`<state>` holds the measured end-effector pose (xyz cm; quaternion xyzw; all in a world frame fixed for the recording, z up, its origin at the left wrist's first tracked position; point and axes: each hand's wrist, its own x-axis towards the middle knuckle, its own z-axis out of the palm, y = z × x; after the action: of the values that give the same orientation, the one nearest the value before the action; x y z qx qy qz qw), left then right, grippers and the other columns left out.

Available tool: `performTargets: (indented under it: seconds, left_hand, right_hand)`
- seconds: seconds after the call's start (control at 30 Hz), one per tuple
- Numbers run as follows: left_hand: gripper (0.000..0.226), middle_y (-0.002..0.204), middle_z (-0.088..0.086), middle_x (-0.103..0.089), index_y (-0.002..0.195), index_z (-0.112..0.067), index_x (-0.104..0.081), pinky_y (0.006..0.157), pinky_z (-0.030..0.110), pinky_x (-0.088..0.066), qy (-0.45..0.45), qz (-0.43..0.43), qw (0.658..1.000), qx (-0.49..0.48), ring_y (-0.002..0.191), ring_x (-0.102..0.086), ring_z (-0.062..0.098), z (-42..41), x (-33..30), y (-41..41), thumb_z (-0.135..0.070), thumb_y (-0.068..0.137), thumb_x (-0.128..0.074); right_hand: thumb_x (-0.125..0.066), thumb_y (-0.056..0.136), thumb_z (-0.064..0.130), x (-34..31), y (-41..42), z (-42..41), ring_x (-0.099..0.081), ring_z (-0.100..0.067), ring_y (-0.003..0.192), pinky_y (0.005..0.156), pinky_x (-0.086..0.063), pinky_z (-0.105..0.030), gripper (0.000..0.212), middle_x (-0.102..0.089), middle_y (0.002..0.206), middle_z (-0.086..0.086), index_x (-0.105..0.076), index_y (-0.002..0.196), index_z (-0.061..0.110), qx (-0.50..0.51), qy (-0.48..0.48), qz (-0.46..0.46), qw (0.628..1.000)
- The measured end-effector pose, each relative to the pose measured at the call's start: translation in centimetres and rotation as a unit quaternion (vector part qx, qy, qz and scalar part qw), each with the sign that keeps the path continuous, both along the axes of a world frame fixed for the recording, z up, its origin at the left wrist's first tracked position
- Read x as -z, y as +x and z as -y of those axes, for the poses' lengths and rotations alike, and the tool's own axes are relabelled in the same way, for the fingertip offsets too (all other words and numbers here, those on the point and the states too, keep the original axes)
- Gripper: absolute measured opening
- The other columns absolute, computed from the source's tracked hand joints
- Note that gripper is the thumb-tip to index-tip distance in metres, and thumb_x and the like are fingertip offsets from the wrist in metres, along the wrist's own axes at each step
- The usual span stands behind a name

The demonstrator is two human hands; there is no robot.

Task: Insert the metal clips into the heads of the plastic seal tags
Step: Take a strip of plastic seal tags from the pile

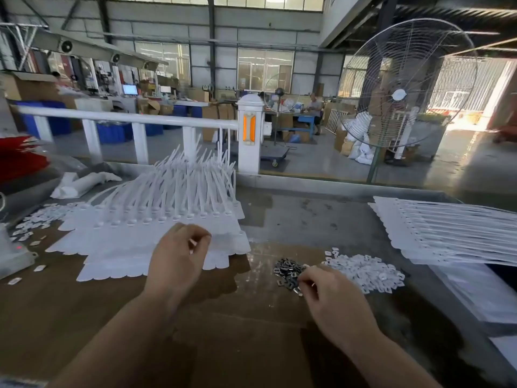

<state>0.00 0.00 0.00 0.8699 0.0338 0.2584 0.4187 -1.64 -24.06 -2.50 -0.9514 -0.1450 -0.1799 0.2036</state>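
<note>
Left hand (179, 256) hovers over the near edge of the big fanned-out stack of white seal tags (167, 219), fingers curled in, pinching something small and pale; can't make out what. Right hand (327, 292) is down at the little dark pile of metal clips (288, 271) on the bench (293, 219), fingertips pinched at the pile's edge, though whether a clip is actually between them is hard to tell. Another flat stack of tags (447, 233) runs off the right edge. Small white plastic pieces (366, 271) are heaped just beside the clips.
</note>
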Motion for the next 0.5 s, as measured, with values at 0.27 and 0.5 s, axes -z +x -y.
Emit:
performTargets:
  seconds: [0.27,0.5]
  left_hand:
    - [0.070,0.157,0.005,-0.008,0.148,-0.032,-0.020,0.117,0.042,-0.005,0.321,-0.116,0.937,-0.071,0.144,-0.005,0.027,-2.1,0.4,4.9,-0.043,0.088,-0.055]
    - [0.074,0.158,0.002,-0.008,0.148,-0.038,-0.007,0.113,0.056,-0.001,0.360,-0.214,0.906,-0.063,0.145,-0.002,0.028,-2.4,0.3,6.8,-0.060,0.087,-0.043]
  right_hand:
    - [-0.048,0.092,0.017,0.5,2.5,-0.9,-0.053,-0.012,0.083,0.072,-0.031,-0.020,0.015,-0.062,0.091,0.005,-0.063,0.092,0.018,0.024,-0.029,0.044,0.998]
    - [-0.040,0.096,0.020,0.1,3.3,-1.2,-0.049,-0.011,0.085,0.069,-0.026,-0.021,0.019,-0.059,0.094,0.006,-0.059,0.096,0.020,0.016,-0.037,0.035,0.999]
